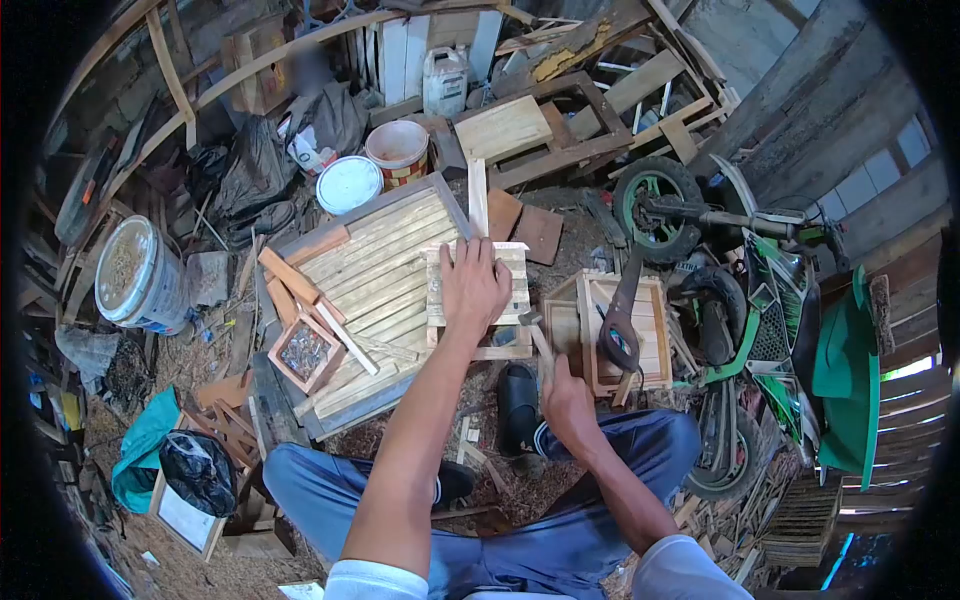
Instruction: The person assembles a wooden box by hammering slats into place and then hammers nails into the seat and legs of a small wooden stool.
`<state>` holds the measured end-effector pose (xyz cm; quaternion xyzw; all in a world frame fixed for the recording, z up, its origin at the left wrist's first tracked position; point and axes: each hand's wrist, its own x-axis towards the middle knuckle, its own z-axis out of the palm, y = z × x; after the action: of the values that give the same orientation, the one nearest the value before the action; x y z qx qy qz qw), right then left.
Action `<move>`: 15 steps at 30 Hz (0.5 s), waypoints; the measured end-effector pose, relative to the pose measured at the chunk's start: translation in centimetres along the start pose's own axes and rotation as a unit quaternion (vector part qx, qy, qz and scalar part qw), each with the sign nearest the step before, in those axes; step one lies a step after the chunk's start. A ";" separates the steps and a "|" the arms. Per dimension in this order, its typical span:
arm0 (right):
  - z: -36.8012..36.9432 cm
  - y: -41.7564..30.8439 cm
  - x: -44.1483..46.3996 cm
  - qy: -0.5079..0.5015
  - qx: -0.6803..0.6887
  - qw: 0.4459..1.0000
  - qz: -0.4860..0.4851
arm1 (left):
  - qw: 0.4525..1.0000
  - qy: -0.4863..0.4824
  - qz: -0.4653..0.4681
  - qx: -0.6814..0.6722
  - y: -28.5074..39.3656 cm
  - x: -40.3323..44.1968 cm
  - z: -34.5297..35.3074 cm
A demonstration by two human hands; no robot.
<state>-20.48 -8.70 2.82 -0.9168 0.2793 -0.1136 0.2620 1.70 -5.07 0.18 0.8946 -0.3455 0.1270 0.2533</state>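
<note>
Item 1: L hand (476, 282), palm down, fingers spread, pressed on slatted wood piece (517, 300); not clenched. We judge it's there to steady the piece vs. knocks.
Item 2: R hand (571, 402), closed round handle of hammer (542, 347); head is just beside piece's near R corner. We take the grip as prob. ready for short taps.
Item 3: slatted wood piece, at R side of big plank panel (390, 240), which seems to serve us as low bench.
Item 4: 1 small box (287, 372) of metal bits, poss. nails, L side of panel, prob. for easy reach; loose offcuts (285, 272) adjoin.
Item 5: 1 wooden box (567, 335), R of panel, w/ handsaw (622, 305) across top, prob. parked handy.
Surrounds: 2 tubs past panel, lidded tub (349, 184) and open tub (397, 145); jug (445, 85) behind; green motorbike (765, 325) far R.
Obstacles: wooden box + saw crowd our R side; dark shoe (517, 405) sits near hammer.
</note>
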 end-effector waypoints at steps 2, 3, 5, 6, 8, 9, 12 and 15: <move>-0.1 0.1 0.3 -0.060 -0.019 0.998 0.017 | 1.000 0.010 0.004 0.003 -0.2 0.7 -0.3; -0.6 -0.5 0.1 -0.039 -0.012 0.999 0.007 | 1.000 0.012 0.004 0.004 -0.3 0.4 -0.3; -1.5 -2.1 0.3 0.006 0.001 1.000 -0.011 | 1.000 0.016 0.009 0.005 -0.2 0.5 -0.1; -2.1 -3.1 0.4 0.032 0.013 0.999 0.000 | 1.000 0.016 0.009 0.008 -0.2 0.5 0.0; -1.8 -3.2 0.1 0.061 0.041 0.997 0.011 | 1.000 0.009 0.006 0.010 -0.3 0.0 0.1; -1.8 -3.2 0.0 0.078 0.056 0.995 0.016 | 1.000 0.004 0.005 0.010 -0.3 0.0 0.0; -0.3 -0.5 -0.2 -0.032 -0.025 0.999 0.024 | 1.000 0.003 0.005 0.010 0.2 -0.2 0.0; -0.9 -0.9 0.2 -0.032 -0.010 0.999 0.024 | 1.000 -0.014 0.000 0.007 -0.1 -0.2 0.3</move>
<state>-20.24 -8.56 4.11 -0.9155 0.2939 -0.0751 0.2644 1.66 -5.07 -0.12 0.8981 -0.3483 0.1168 0.2418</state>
